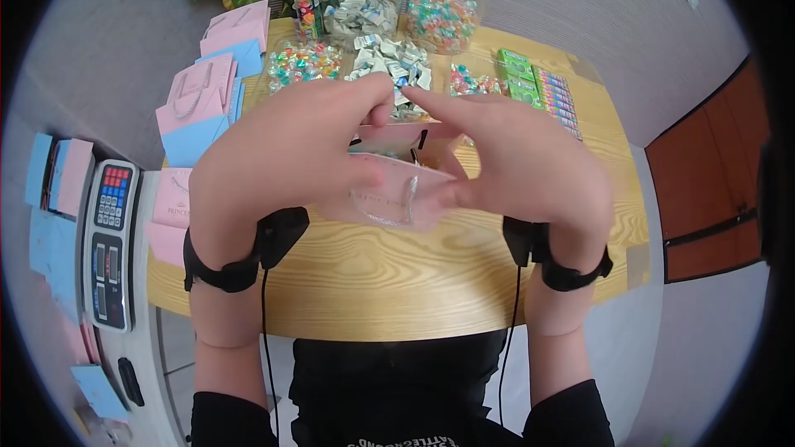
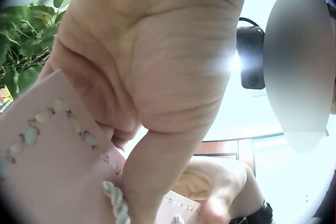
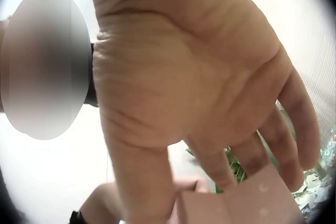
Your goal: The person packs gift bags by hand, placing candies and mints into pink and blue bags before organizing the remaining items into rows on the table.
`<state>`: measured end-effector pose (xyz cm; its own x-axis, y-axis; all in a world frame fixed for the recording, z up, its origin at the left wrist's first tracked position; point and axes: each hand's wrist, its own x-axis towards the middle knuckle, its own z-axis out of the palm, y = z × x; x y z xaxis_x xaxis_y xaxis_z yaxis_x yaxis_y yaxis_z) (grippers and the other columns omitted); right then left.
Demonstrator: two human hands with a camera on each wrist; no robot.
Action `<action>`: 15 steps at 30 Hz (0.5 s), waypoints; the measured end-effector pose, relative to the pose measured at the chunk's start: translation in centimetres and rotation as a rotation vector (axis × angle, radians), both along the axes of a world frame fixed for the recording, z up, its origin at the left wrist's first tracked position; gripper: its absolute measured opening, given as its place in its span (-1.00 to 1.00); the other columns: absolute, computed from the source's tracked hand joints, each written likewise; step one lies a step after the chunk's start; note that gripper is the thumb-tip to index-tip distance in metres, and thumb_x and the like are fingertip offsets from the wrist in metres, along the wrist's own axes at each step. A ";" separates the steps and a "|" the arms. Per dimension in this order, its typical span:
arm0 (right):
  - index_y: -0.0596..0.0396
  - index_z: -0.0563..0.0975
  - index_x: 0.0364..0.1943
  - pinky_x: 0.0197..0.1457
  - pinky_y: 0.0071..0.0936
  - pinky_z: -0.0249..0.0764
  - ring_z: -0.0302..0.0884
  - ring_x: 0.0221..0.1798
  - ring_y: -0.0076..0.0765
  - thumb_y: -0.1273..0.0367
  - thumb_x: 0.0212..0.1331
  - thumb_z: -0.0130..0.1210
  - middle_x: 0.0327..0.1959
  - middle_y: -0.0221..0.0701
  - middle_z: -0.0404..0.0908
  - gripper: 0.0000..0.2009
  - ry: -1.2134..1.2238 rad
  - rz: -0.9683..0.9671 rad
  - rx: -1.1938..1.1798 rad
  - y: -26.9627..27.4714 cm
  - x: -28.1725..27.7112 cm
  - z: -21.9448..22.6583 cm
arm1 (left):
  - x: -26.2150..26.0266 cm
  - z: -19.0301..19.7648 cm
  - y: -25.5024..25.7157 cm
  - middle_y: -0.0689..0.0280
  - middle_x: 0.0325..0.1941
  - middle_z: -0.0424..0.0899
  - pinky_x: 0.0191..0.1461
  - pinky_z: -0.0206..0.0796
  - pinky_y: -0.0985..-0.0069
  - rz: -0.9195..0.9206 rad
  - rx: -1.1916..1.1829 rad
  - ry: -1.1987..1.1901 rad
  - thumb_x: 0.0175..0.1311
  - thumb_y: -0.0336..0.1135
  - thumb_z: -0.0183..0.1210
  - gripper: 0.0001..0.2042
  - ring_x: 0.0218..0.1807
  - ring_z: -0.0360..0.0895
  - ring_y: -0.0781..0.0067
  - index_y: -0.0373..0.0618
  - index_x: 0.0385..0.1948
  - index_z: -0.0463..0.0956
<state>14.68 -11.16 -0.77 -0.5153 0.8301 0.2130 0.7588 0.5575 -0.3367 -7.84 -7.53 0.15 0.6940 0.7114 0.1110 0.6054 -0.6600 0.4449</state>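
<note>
Two hands at pink bag (image 1: pixel 397 182), frame centre, mouth parted. Left hand (image 1: pixel 290 145): thumb and bent fingers gripping bag edge. Right hand (image 1: pixel 530 153): fingers spread, thumb at bag's right side. Apparent step: arranging bag mouth. Next move likely calls for even panel pressure, rope handle (image 2: pixel 116 203) kept outside.

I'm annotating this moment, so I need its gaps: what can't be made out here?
Full contents of the pink gift bag: head view, hidden by its front panel.
Right hand, middle fingertip: right wrist view, behind the bag.
Readings on the electronic scale: head view, too small.
Rest of the shirt lettering: head view, cut off by bottom edge.
</note>
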 end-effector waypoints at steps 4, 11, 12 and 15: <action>0.10 0.65 -0.14 -0.13 -0.29 0.52 0.63 -0.23 -0.05 0.47 -0.08 0.27 -0.28 -0.18 0.68 -0.69 -0.125 -0.059 -0.094 0.9 -0.7 0.1 | -0.2 -1.0 0.7 0.16 -0.38 0.61 -0.27 0.37 0.44 0.018 -0.040 -0.058 0.00 -0.33 0.32 -0.60 -0.35 0.56 0.26 -0.22 -0.09 0.46; 0.03 0.67 -0.34 -0.20 -0.19 0.51 0.60 -0.28 -0.01 0.45 -0.11 0.18 -0.42 -0.20 0.64 -0.81 -0.070 -0.093 -0.051 1.1 -0.2 -0.4 | -2.4 -0.5 1.2 0.14 -0.48 0.63 -0.38 0.35 0.43 -0.132 0.014 -0.047 0.02 -0.40 0.28 -0.73 -0.48 0.55 0.30 -0.28 -0.22 0.58; 0.04 0.67 -0.36 -0.21 -0.18 0.51 0.60 -0.29 -0.01 0.46 -0.12 0.17 -0.42 -0.18 0.64 -0.82 -0.031 -0.102 -0.092 1.0 -0.5 -0.4 | -2.2 -0.1 1.1 0.14 -0.56 0.60 -0.42 0.33 0.43 -0.090 -0.033 0.031 0.00 -0.42 0.27 -0.80 -0.53 0.53 0.30 -0.31 -0.34 0.60; 0.06 0.66 -0.40 -0.25 -0.17 0.49 0.59 -0.31 0.01 0.46 -0.12 0.16 -0.45 -0.17 0.62 -0.85 -0.070 -0.085 -0.041 1.1 -0.9 -0.6 | -1.8 -0.4 0.9 0.14 -0.65 0.53 -0.46 0.30 0.44 -0.064 -0.018 0.025 -0.02 -0.46 0.25 -0.87 -0.59 0.50 0.30 -0.33 -0.46 0.60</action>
<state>13.74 -10.05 -1.38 -0.4553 0.8786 0.1442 0.8250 0.4772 -0.3026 -9.61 -6.60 -0.27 0.7407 0.6670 0.0805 0.5732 -0.6900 0.4420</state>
